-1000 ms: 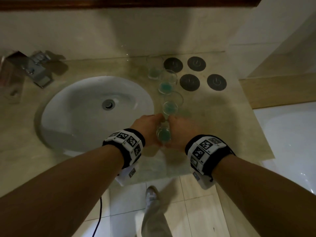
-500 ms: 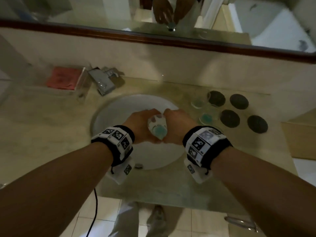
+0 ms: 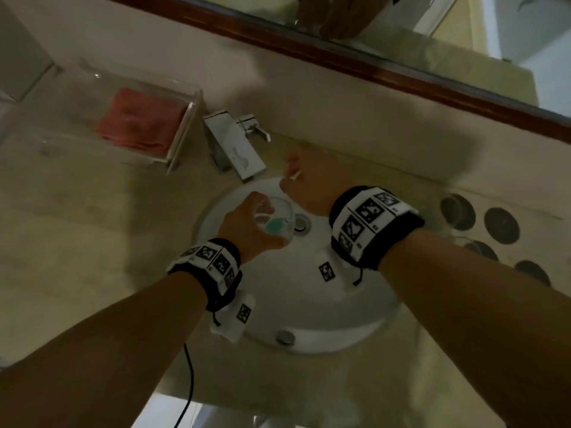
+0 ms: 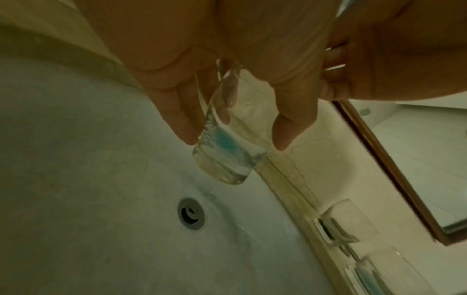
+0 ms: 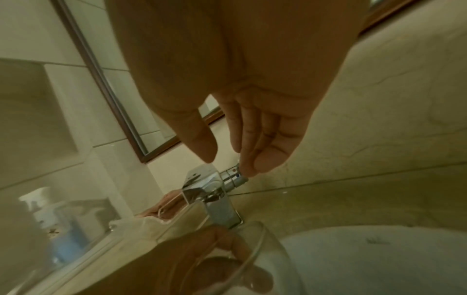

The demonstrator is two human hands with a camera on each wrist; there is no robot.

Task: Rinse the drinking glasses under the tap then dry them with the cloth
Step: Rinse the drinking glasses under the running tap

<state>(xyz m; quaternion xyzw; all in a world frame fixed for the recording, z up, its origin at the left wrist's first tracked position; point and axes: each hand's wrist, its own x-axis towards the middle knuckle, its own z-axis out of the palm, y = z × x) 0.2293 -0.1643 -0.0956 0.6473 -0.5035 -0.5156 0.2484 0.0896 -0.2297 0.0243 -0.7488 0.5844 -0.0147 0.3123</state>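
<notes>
My left hand [image 3: 258, 219] [image 4: 235, 131] grips a clear drinking glass [image 3: 278, 222] [image 4: 223, 159] with a blue smear at its bottom, tilted over the white sink basin [image 3: 324, 304]. The chrome tap [image 3: 234, 149] [image 5: 215, 195] stands at the basin's back left. My right hand [image 3: 292, 177] [image 5: 227, 162] reaches beside the tap; its fingers are nearly straight and their tips touch the tap's round handle end [image 5: 236, 178]. No water is running. A pink cloth [image 3: 139, 118] lies folded in a clear box left of the tap.
Dark round coasters [image 3: 500, 225] sit on the counter right of the basin. Other glasses [image 4: 351, 219] stand there too. A pump bottle [image 5: 48, 215] is beyond the clear box [image 3: 182, 134]. A mirror [image 3: 432, 41] runs along the back wall.
The glass has been lifted from the row on the counter and carried left over the basin. My right hand let go of it and moved to the tap's handle.
</notes>
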